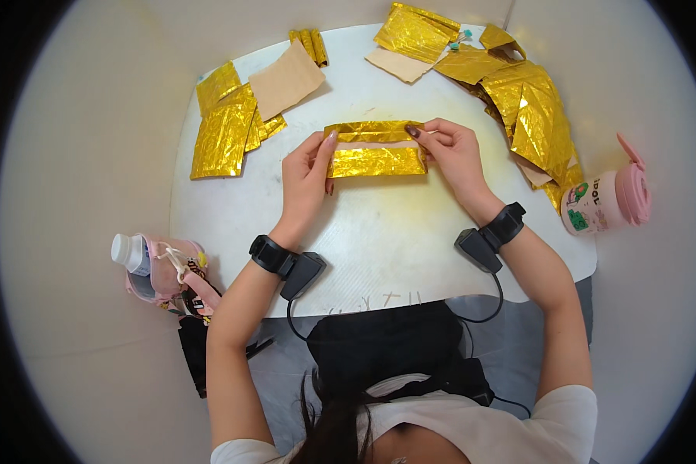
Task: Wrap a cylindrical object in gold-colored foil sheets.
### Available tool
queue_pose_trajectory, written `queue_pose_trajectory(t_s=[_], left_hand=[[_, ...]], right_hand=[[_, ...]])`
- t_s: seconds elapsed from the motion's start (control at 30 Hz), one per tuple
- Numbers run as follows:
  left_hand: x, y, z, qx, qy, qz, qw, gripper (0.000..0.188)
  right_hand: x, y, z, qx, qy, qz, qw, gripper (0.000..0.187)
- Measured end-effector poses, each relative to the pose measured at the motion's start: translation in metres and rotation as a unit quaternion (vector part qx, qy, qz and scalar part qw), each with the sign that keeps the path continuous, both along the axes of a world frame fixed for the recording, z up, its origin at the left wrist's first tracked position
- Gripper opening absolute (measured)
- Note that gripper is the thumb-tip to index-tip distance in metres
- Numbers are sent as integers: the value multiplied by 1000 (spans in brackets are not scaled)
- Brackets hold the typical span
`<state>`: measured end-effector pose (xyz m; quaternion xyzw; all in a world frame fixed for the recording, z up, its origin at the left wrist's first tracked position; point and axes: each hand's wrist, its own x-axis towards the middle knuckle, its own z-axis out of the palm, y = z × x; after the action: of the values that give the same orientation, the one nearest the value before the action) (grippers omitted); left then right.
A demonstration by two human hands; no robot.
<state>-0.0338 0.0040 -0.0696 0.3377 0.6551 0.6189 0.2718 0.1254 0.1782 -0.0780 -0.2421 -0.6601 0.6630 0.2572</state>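
Note:
Between my two hands is a sheet of gold foil paper [379, 163], with its far and near edges folded inward. A narrow strip of its tan backing shows between the two gold flaps. My left hand [309, 166] grips the left end, thumb on top and fingers mostly underneath. At the right end, my right hand [454, 155] pinches the far corner with its thumb over the folded flap. The foil is held level over the middle of the white table [379, 247].
Gold foil sheets [224, 135] and a tan sheet [288, 80] lie at the far left, near a rolled gold piece [311, 48]. More foil [537, 116] is heaped far right beside a pink-lidded cup [607, 199]. A pink bag [166, 267] holding a white-capped bottle stands left.

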Motion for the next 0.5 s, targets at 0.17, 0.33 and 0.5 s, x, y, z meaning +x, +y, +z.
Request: queue_pose_trajectory(t_s=[0.17, 0.33, 0.5], left_hand=[[11, 7, -4, 35, -28, 11, 999, 24], [21, 5, -1, 26, -12, 22, 999, 23], [25, 3, -1, 25, -55, 14, 998, 21]], right_hand=[[-8, -8, -8, 2, 89, -81, 993, 17], [-12, -26, 11, -78, 130, -93, 984, 16], [-9, -26, 9, -45, 64, -98, 992, 16]])
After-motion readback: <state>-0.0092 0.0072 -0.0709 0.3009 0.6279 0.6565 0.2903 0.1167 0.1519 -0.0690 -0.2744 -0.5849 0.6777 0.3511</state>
